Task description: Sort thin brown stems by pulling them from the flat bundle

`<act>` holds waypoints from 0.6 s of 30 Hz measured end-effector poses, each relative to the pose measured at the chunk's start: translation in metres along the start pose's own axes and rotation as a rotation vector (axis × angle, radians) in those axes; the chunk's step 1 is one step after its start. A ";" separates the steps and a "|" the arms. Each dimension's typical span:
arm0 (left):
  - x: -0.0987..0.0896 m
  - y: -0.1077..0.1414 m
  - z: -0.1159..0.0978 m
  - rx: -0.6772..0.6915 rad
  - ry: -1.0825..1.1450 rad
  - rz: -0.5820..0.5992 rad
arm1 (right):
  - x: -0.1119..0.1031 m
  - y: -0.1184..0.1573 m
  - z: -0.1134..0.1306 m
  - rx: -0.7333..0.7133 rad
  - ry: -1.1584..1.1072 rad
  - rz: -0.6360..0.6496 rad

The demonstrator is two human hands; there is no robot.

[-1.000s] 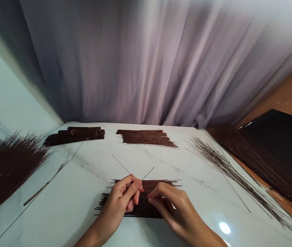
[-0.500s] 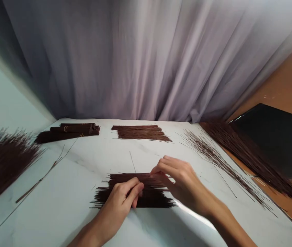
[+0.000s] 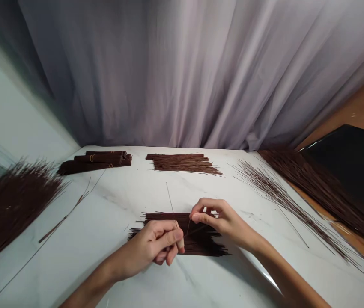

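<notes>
Since the first frame, the right hand (image 3: 223, 220) has swung from four to one o'clock of the left hand (image 3: 159, 241). The left pinches a slender strand (image 3: 169, 197) pointing to eleven o'clock, the right a fine stalk (image 3: 188, 226), above the dark pile (image 3: 203, 246); light pressure should avoid snapping. Whether both are one bent piece is hidden.

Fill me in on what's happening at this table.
A person's bare hands are working thin dark strands over a pile of dark sticks. The left hand pinches a strand; the right hand holds a strand end close by. Tied bundles and another loose pile lie farther back.
</notes>
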State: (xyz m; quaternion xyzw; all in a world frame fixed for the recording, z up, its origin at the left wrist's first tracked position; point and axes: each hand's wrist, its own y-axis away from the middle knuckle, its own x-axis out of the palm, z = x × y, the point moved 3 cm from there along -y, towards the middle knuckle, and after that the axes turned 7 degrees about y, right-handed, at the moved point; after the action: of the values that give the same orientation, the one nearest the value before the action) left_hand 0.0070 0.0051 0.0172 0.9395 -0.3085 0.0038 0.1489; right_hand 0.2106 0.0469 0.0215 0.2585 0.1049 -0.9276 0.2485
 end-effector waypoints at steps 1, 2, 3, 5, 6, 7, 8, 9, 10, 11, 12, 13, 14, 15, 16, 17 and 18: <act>0.000 0.000 0.001 0.014 -0.083 -0.023 | -0.004 0.001 0.006 -0.055 0.085 -0.021; 0.000 -0.001 0.002 0.039 -0.159 -0.077 | -0.006 0.004 0.013 -0.115 0.180 -0.061; -0.001 -0.002 0.003 0.072 -0.215 -0.155 | -0.005 0.008 0.019 -0.169 0.267 -0.114; -0.005 -0.005 0.007 0.129 -0.233 -0.307 | 0.006 0.017 0.026 -0.238 0.347 -0.217; -0.007 -0.007 0.008 0.140 -0.197 -0.349 | 0.013 0.022 0.026 -0.247 0.332 -0.243; -0.008 -0.008 0.010 0.137 -0.144 -0.365 | 0.021 0.025 0.024 -0.241 0.292 -0.245; -0.009 -0.009 0.011 0.129 -0.083 -0.363 | 0.027 0.027 0.021 -0.219 0.241 -0.235; -0.009 -0.009 0.011 0.116 -0.019 -0.348 | 0.031 0.028 0.016 -0.186 0.193 -0.222; -0.009 -0.008 0.011 0.103 0.040 -0.329 | 0.033 0.027 0.011 -0.145 0.153 -0.206; -0.008 -0.007 0.009 0.090 0.087 -0.310 | 0.033 0.025 0.006 -0.101 0.121 -0.188; -0.007 -0.006 0.008 0.080 0.117 -0.293 | 0.032 0.023 0.002 -0.061 0.096 -0.171; -0.006 -0.006 0.007 0.075 0.129 -0.278 | 0.029 0.021 -0.001 -0.030 0.080 -0.153; -0.006 -0.005 0.006 0.076 0.123 -0.272 | 0.027 0.019 -0.003 -0.012 0.079 -0.137; -0.006 -0.005 0.006 0.081 0.102 -0.278 | 0.026 0.019 -0.003 -0.014 0.092 -0.124; -0.007 -0.006 0.007 0.090 0.074 -0.293 | 0.025 0.018 -0.001 -0.036 0.121 -0.119; -0.008 -0.007 0.008 0.099 0.049 -0.313 | 0.025 0.019 0.001 -0.073 0.162 -0.116; -0.010 -0.009 0.010 0.108 0.031 -0.332 | 0.026 0.019 0.005 -0.116 0.210 -0.116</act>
State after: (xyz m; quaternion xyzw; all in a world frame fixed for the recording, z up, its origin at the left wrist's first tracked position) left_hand 0.0032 0.0144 0.0039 0.9840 -0.1463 0.0102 0.1013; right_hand 0.1990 0.0182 0.0105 0.3330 0.1988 -0.9004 0.1969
